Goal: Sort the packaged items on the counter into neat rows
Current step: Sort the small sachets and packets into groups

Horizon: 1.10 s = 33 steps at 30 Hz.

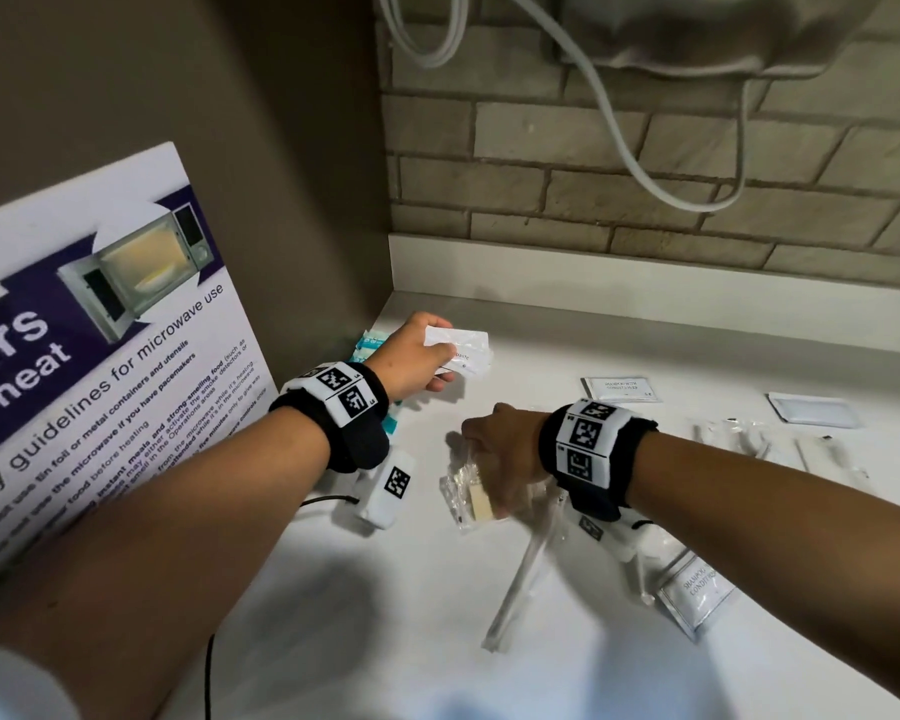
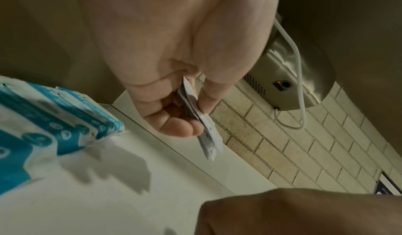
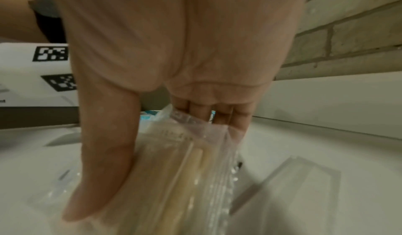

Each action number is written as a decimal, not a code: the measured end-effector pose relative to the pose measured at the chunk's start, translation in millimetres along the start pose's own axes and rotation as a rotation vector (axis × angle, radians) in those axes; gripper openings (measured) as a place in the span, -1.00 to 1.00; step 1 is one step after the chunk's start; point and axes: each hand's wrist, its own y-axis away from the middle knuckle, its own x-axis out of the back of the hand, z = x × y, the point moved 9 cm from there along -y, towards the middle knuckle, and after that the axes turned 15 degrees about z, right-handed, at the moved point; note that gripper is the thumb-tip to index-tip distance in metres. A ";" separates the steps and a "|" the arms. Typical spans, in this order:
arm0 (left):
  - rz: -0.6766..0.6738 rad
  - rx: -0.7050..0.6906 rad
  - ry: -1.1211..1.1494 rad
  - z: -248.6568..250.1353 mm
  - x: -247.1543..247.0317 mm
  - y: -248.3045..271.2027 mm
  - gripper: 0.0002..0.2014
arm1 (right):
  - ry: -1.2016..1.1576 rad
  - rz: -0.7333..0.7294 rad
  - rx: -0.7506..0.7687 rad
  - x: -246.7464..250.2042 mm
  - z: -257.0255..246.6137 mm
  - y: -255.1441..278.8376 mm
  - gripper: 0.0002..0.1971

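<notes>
My left hand point(image 1: 418, 357) pinches a small stack of white toothpaste sachets point(image 1: 461, 349) above the counter's back left corner; in the left wrist view the sachets point(image 2: 204, 127) hang between thumb and fingers. My right hand point(image 1: 494, 459) grips a bundle of clear plastic packets point(image 1: 470, 498) with a pale stick inside, low over the counter's middle. In the right wrist view the thumb and fingers clamp that bundle point(image 3: 185, 170). Blue-and-white packets point(image 2: 50, 127) lie under the left wrist.
White shampoo sachets point(image 1: 620, 389) point(image 1: 697, 589), a blank sachet point(image 1: 814, 409) and clear-wrapped items point(image 1: 780, 449) lie on the white counter point(image 1: 385, 615). A long wrapped stick point(image 1: 523, 569) lies mid-counter. A microwave poster point(image 1: 100, 366) leans at left. A brick wall and a cabled dryer point(image 2: 298, 77) stand behind.
</notes>
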 end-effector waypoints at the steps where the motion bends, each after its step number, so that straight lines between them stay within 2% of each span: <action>1: 0.005 -0.003 0.012 0.3 1.0 -1.5 -0.69 | -0.019 -0.025 -0.008 -0.4 1.2 -0.9 -0.49; 3: 0.016 -0.004 0.037 1.3 2.9 -5.0 -0.71 | -0.081 -0.022 -0.018 2.6 2.3 -8.3 -0.44; 5: 0.025 -0.004 0.063 2.6 5.1 -8.8 -0.74 | -0.101 0.043 -0.043 12.3 4.6 -18.3 -0.35; 8: 0.042 -0.006 0.092 5.4 9.1 -14.7 -0.76 | -0.012 0.210 -0.005 29.7 3.1 -29.4 -0.41; 10: 0.042 -0.008 0.095 6.5 9.6 -16.6 -0.75 | 0.027 0.248 0.028 28.3 -0.6 -32.3 -0.45; 12: 0.034 -0.009 0.090 6.2 8.7 -17.6 -0.76 | 0.070 0.203 0.033 15.5 -3.6 -33.1 -0.45; 16: 0.021 -0.010 0.085 3.9 6.6 -19.5 -0.80 | 0.041 0.151 -0.027 8.1 0.0 -31.8 -0.32; 20: 0.018 -0.001 0.090 3.6 5.8 -20.1 -0.80 | 0.050 0.131 -0.025 18.5 4.9 -35.3 -0.52; 25: 0.016 -0.008 0.091 7.9 6.0 -18.5 -0.76 | 0.067 0.131 0.013 20.9 -1.4 -35.4 -0.44; 30: -0.013 -0.016 0.070 8.9 3.0 -14.6 -0.78 | 0.036 0.100 0.059 7.1 -8.6 -31.0 -0.47; 33: -0.012 -0.006 0.056 8.6 1.8 -12.7 -0.72 | -0.017 0.010 0.034 1.5 -4.3 -30.8 -0.56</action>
